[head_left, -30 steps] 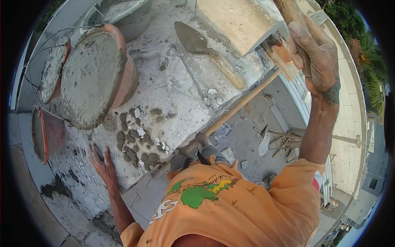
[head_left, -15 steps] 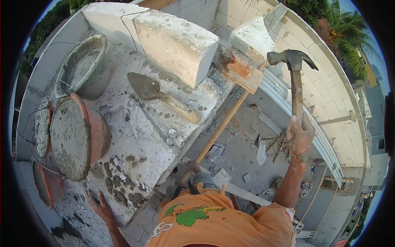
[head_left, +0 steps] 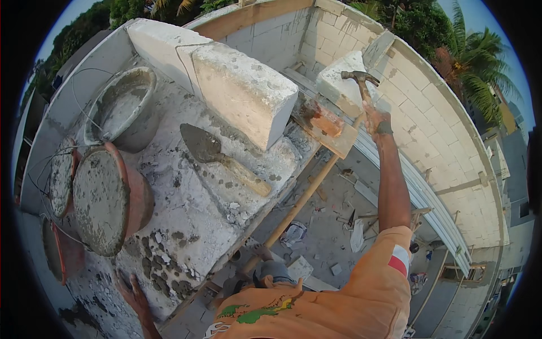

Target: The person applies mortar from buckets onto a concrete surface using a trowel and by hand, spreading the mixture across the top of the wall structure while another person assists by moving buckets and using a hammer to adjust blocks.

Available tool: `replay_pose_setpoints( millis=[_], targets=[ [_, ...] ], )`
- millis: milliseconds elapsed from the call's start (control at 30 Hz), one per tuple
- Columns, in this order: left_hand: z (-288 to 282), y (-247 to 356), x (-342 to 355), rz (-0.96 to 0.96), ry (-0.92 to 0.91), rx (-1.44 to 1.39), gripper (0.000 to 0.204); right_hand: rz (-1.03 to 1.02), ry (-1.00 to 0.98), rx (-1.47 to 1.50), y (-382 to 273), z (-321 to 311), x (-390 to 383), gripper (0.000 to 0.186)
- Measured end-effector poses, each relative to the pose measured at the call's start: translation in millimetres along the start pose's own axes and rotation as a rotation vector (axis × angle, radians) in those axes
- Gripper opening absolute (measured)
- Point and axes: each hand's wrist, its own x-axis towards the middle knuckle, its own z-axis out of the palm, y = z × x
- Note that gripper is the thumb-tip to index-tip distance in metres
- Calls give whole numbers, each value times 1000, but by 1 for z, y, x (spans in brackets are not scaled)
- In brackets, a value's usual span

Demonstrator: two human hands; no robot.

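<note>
From the person's head, a wide fisheye camera looks steeply down and forward, close above the orange short-sleeved shirt (head_left: pixel 339 302), taking in both hands (head_left: pixel 134 296), the rough grey concrete slab (head_left: pixel 172 195) and, farther off, a pale block wall (head_left: pixel 449 164).

Orange blazes across the shirt (head_left: pixel 333 308), green and yellow in its print (head_left: pixel 257 314), red and white on the sleeve patch (head_left: pixel 399 261), with the hammer (head_left: pixel 362 85) dark-headed and brown-handled, the slab (head_left: pixel 186 203) chalky white under dark-grey blotches (head_left: pixel 161 276), the trowel (head_left: pixel 217 156) grey and tan near its right edge, the large bucket (head_left: pixel 139 198) faded red by its left.
</note>
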Motion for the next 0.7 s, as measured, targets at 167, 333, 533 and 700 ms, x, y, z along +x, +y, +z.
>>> replay_pose_setpoints(
  millis=[167, 333, 533, 700],
  targets=[
    [-3, 23, 9, -7, -1, 51, 61, 25, -56, 44, 23, 9, 67, 40],
    [-8, 17, 4, -25, 53, 67, 59, -155, 50, -564, 33, 29, 44, 86],
    [-10, 18, 5, 11, 56, 102, 60, -155, -21, -407, 58, 18, 34, 88],
    [-10, 21, 6, -14, 89, 102, 63, -532, 382, -933, 30, 2, -8, 62]
  ],
)
